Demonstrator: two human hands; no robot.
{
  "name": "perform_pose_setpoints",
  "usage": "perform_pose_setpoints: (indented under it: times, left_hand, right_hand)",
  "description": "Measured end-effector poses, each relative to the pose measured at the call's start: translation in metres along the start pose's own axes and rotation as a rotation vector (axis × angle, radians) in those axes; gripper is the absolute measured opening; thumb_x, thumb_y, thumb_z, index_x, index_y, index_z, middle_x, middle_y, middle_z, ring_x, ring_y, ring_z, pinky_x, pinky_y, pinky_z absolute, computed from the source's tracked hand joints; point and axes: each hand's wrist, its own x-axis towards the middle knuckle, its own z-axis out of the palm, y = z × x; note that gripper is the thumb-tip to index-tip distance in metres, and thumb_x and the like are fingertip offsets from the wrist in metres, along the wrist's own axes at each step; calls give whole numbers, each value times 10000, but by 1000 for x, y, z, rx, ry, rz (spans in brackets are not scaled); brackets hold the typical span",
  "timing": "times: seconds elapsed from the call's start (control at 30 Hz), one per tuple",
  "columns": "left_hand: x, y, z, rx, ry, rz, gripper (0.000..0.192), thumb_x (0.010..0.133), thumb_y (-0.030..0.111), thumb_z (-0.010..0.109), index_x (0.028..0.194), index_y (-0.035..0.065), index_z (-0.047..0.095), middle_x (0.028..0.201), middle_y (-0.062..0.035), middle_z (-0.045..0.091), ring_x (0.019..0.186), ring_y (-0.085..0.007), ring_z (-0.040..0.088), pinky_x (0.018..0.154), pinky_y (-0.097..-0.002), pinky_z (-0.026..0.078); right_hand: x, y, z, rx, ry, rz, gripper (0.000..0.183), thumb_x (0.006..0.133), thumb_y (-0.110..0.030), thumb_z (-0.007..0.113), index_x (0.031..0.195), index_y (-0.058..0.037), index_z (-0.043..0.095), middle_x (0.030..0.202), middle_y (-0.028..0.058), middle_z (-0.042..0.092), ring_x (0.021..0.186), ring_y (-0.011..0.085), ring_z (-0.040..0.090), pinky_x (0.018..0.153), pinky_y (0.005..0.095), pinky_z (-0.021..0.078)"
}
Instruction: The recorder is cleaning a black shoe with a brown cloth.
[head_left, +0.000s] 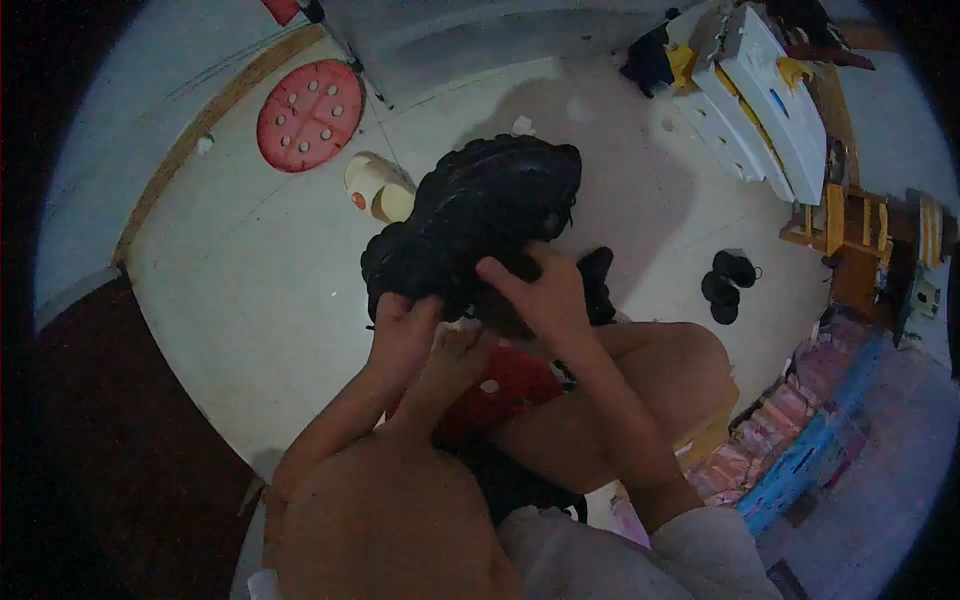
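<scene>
A large black shoe with a chunky, lobed sole (480, 210) is held in front of me, its outline dark and its details hard to make out. My left hand (405, 330) grips its lower left end, with the fingers on the edge. On its lower right side, my right hand (544, 292) holds on with the thumb spread to the left. Between my hands is my raised bare foot (454, 349). Behind my right hand a black item, perhaps another shoe (598, 285), lies on the floor. Beneath my legs shows a red thing with white dots (502, 386).
A cream slipper (381, 189) and a round red piece with holes (311, 116) lie on the tiled floor ahead. Small black round items (727, 285) are to the right. White boxes or drawers (772, 112), a wooden rack (844, 225) and pink and blue items (795, 420) line the right side.
</scene>
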Motion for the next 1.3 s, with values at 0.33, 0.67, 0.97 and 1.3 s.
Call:
perform_pose_setpoints:
  times: [0.33, 0.67, 0.97, 1.3]
  left_hand:
    - [19, -29, -22, -323, -290, 15, 636, 636, -14, 634, 1225, 30, 396, 1144, -77, 495, 1047, -194, 488, 868, -315, 425]
    - [17, -20, 8, -601, -435, 192, 829, 621, 323, 649, 1305, 22, 291, 1293, -150, 380, 1169, -303, 399, 973, -404, 339]
    - [0, 9, 5, -590, -380, 266, 777, 747, 591, 358, 1339, 94, 279, 1324, -147, 357, 1197, -339, 364, 977, -476, 305]
    - [-14, 5, -3, -741, -672, 189, 780, 768, 584, 339, 1353, 77, 240, 1357, -161, 296, 1232, -350, 309, 996, -461, 283]
  right_hand:
    - [15, 11, 17, 97, 65, -300, 435, 620, -256, 740, 911, 21, 573, 856, 154, 608, 792, 240, 603, 731, 330, 463]
    - [-7, -4, -2, 434, -31, -292, 391, 622, -125, 723, 944, 33, 568, 895, 101, 609, 813, 177, 583, 737, 291, 463]
    - [-20, 1, -27, 428, -65, -228, 540, 606, -328, 748, 978, 12, 553, 1047, 166, 554, 959, 270, 541, 848, 343, 416]
    - [-31, -13, -39, 951, 370, -374, 582, 693, -6, 641, 1195, -60, 352, 1106, 98, 496, 1017, 169, 484, 889, 296, 383]
